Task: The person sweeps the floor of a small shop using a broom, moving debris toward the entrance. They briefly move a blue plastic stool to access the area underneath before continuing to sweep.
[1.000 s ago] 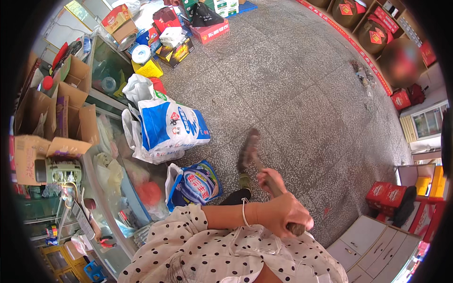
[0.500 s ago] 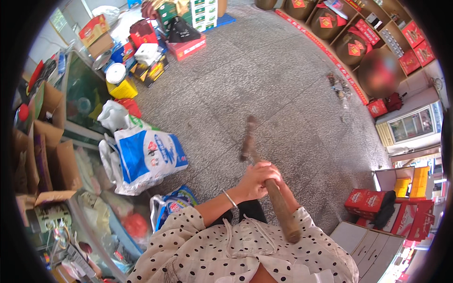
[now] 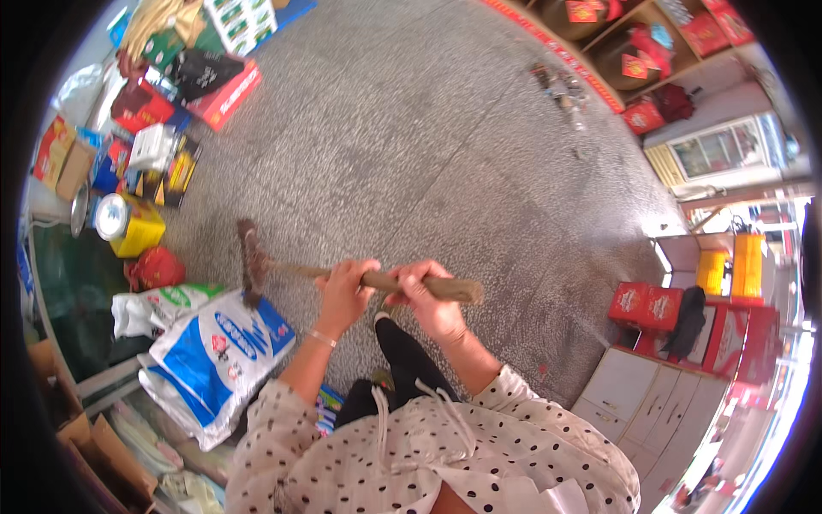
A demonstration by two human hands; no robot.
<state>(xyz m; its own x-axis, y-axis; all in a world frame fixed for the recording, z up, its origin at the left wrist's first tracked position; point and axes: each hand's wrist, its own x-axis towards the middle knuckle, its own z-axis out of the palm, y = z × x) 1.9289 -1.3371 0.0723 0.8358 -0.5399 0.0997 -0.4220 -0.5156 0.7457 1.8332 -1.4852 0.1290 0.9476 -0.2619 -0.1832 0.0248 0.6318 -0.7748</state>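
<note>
A: Two hands on the broom handle (image 3: 377,279). My left hand (image 3: 344,291) has its fingers curled shut round the middle of the shaft; my right hand (image 3: 425,295) is closed on it near the butt end.

B: Where is the head?

A: Broom head (image 3: 249,259) down on the floor (image 3: 445,146), out to my left, just beside the blue-and-white sack (image 3: 224,347). Handle lies nearly level across my front.

B: Step?

A: Mid-sweep, by my judgement, head at the left end of a stroke. The next stroke calls for keeping the bristles off the sack and the red bag (image 3: 157,267).

B: Arms?

A: Both forearms reach forward, elbows bent, wrists close together, spotted sleeves (image 3: 282,428) down to the forearm.
</note>
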